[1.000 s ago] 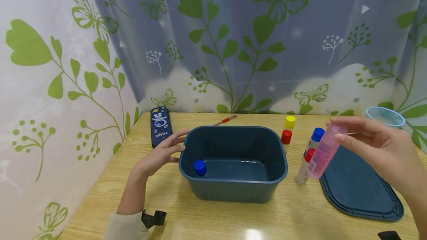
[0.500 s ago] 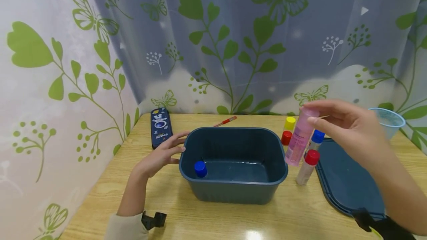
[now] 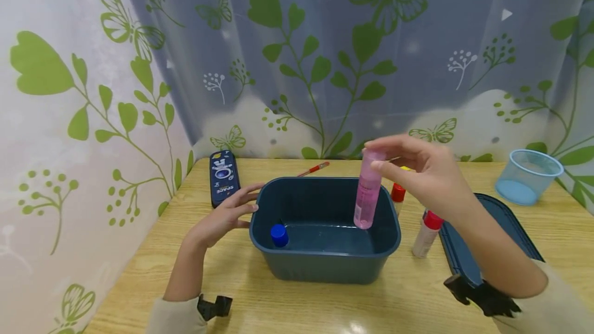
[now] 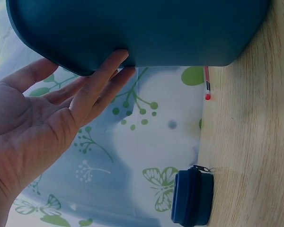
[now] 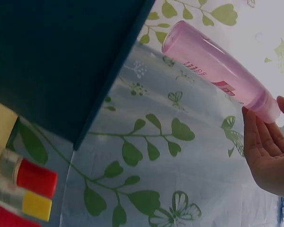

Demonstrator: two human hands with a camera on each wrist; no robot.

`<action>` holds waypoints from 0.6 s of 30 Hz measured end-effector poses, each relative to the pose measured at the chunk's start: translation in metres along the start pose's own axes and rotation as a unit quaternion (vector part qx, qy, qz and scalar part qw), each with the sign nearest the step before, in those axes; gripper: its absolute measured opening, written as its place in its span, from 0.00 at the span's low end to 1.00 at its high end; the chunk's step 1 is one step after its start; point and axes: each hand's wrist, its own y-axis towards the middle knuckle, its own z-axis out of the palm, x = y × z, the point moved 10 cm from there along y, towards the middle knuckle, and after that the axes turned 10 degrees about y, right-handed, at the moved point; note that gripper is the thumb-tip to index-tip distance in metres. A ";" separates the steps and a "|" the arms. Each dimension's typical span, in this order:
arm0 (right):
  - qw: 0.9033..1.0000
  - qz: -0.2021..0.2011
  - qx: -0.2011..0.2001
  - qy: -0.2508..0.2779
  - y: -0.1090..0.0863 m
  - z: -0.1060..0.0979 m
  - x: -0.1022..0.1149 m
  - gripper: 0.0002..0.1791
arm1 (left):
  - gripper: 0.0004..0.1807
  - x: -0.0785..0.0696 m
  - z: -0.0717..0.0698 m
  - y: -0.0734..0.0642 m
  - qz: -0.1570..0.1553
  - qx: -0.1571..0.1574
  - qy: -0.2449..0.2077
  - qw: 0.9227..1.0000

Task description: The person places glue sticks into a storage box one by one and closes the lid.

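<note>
My right hand (image 3: 419, 169) pinches the top of a pink see-through bottle (image 3: 366, 197) between thumb and fingers. The bottle hangs nearly upright at the right end of a dark blue-green bin (image 3: 325, 267); in the right wrist view the pink bottle (image 5: 217, 71) shows apart from the bin wall (image 5: 61, 71). My left hand (image 3: 227, 215) touches the bin's left side with extended fingers, also seen as the left hand (image 4: 52, 113) in the left wrist view. Inside the bin at the left is a blue cap (image 3: 279, 235); what lies under it is hidden.
Right of the bin stand red-capped bottles (image 3: 426, 236), one yellow-capped bottle (image 5: 37, 205) among them. A dark lid (image 3: 506, 220) lies farther right, partly under my forearm. A light-blue mesh basket (image 3: 529, 179) stands behind it. A pencil case (image 3: 224, 177) and red pen (image 3: 313, 169) lie at the back.
My right hand has carried the pink bottle leftward from above the lid to over the bin, and the bottle has become more upright. The left hand stays at the bin.
</note>
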 end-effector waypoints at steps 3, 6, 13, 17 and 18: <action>1.000 0.001 0.012 0.012 0.004 0.013 -0.004 0.14 | 0.28 0.001 0.000 0.000 -0.001 0.000 0.000 1.000; 0.999 0.007 0.028 0.027 0.008 0.026 -0.011 0.14 | 0.28 0.002 -0.001 0.001 -0.001 -0.001 -0.002 1.000; 0.997 0.013 0.063 0.033 0.011 0.054 -0.025 0.14 | 0.29 0.002 0.000 0.001 0.001 -0.001 -0.003 1.000; 0.996 0.032 0.073 0.033 0.011 0.066 -0.036 0.14 | 0.29 0.002 -0.001 0.001 0.002 0.000 -0.003 1.000; 0.996 0.037 0.076 0.033 0.010 0.069 -0.038 0.14 | 0.29 0.002 -0.001 0.001 0.002 0.000 -0.002 1.000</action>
